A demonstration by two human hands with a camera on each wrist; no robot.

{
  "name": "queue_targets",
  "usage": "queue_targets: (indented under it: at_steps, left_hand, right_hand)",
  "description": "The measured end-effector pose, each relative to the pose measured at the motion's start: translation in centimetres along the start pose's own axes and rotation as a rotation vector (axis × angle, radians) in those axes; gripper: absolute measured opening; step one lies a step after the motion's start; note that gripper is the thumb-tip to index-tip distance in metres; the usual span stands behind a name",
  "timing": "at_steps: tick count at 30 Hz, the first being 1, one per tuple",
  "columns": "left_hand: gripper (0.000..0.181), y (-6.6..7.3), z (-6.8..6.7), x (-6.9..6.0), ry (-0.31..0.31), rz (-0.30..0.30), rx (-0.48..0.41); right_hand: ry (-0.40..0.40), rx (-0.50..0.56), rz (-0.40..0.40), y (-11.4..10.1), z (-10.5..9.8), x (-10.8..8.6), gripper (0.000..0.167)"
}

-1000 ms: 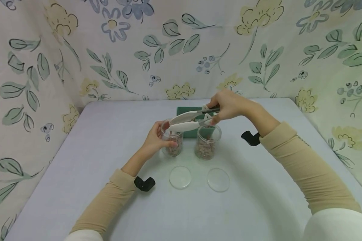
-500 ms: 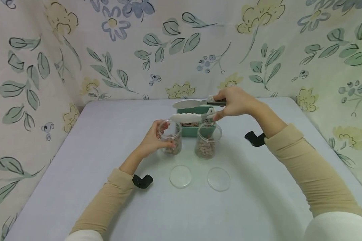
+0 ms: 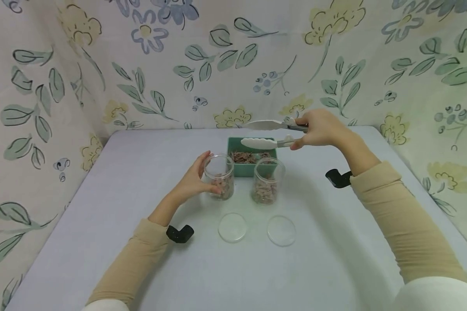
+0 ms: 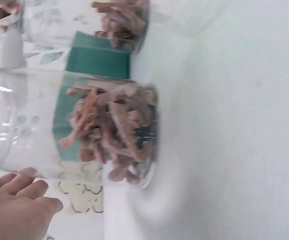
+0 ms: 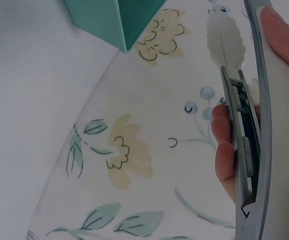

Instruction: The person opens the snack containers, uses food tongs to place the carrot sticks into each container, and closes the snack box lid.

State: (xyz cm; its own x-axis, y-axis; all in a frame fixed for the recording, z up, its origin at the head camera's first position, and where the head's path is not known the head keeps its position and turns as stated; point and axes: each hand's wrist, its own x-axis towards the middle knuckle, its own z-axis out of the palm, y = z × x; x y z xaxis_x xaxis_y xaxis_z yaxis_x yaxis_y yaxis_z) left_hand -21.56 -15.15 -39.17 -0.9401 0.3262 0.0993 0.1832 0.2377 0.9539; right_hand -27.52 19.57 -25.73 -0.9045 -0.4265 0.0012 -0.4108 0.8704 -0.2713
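Left hand [image 3: 190, 181]: released, fingers spread beside the left jar [image 3: 225, 173]
Right hand [image 3: 321, 128]: grasping tongs [image 3: 258, 143], ends parted, near the green box [image 3: 244, 171]
Left jar: upright on the surface [image 3: 295, 272] beside the right jar [image 3: 265, 190]

Honestly can't read a single word, label, brand or number anywhere in these three views. The closest thing I found is a small dark hook-shaped mark [image 5: 246, 210] low on the tongs [image 5: 279, 130] in the right wrist view, but can't tell if that's a sign or just part of the metal. The floral cloth [image 3: 233, 93] at the back only has drawn flowers, berries and leaves, as far as I can see.
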Motion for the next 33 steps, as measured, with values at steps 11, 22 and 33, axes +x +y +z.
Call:
queue_targets:
  at_steps: [11, 22, 33]
  left_hand:
    - [0.091, 5.1, 4.4, -3.0, 0.193, 0.474, 0.000]
    - [0.097, 4.6, 10.7, -0.3, -0.046, -0.211, 0.165]
    - [0.100, 2.7, 12.3, 2.8, -0.018, -0.164, 0.119]
  right_hand:
    - [-0.036, -0.105, 0.007, 1.2, 0.9, 0.4, 0.058]
    - [-0.106, -0.121, 0.024, 0.9, 2.1, 2.9, 0.072]
    - [-0.133, -0.107, -0.005, 0.6, 3.1, 3.7, 0.077]
